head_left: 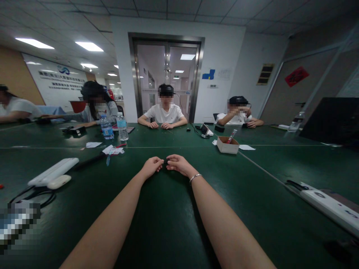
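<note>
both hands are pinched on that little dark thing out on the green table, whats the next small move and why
Probably draw it nearer before doing more. The left hand and right hand meet fingertip to fingertip on a small dark object, too small to identify, with both arms stretched far out over the green table. Closer in, it would be easier to see and control.

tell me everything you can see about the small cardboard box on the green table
The small cardboard box is a shallow, open-topped tray, pale brown outside, standing upright on the green table, to the right beyond the person's hands. A thin red-tipped stick leans out of it over the far rim. White paper lies beside it. No hand touches it.
</note>
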Action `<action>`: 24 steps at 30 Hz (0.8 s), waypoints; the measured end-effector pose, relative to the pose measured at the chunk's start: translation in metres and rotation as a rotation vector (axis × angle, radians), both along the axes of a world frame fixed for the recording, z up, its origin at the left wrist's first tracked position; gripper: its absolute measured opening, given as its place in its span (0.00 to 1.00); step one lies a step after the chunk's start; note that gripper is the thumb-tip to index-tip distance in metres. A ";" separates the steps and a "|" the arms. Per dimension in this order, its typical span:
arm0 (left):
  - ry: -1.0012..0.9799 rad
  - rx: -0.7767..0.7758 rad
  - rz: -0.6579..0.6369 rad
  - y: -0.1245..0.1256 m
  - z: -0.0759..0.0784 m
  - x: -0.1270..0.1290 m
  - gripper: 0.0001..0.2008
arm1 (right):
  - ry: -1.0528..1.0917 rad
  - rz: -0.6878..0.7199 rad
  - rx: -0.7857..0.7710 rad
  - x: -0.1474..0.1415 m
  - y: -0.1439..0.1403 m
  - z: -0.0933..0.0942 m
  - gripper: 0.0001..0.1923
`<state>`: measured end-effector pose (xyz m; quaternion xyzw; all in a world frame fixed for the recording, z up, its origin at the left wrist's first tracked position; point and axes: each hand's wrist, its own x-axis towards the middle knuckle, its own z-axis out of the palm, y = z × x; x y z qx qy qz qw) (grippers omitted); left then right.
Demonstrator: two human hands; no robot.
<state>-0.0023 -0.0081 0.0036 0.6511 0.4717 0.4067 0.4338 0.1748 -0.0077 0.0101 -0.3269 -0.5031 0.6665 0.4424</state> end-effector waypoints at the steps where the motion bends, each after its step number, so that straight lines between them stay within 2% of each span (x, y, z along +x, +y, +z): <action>1: -0.002 -0.002 0.000 -0.001 0.001 0.000 0.16 | 0.003 0.001 0.000 0.000 0.000 0.000 0.11; 7: 0.048 -0.025 -0.008 -0.004 0.006 0.001 0.17 | 0.003 0.013 0.004 0.001 0.000 0.000 0.12; 15: 0.059 -0.040 -0.028 0.001 0.002 0.002 0.19 | 0.026 0.045 0.014 0.002 -0.002 0.002 0.14; 24: 0.064 -0.068 -0.034 -0.002 0.007 0.001 0.20 | 0.018 0.072 0.020 0.003 -0.001 0.001 0.15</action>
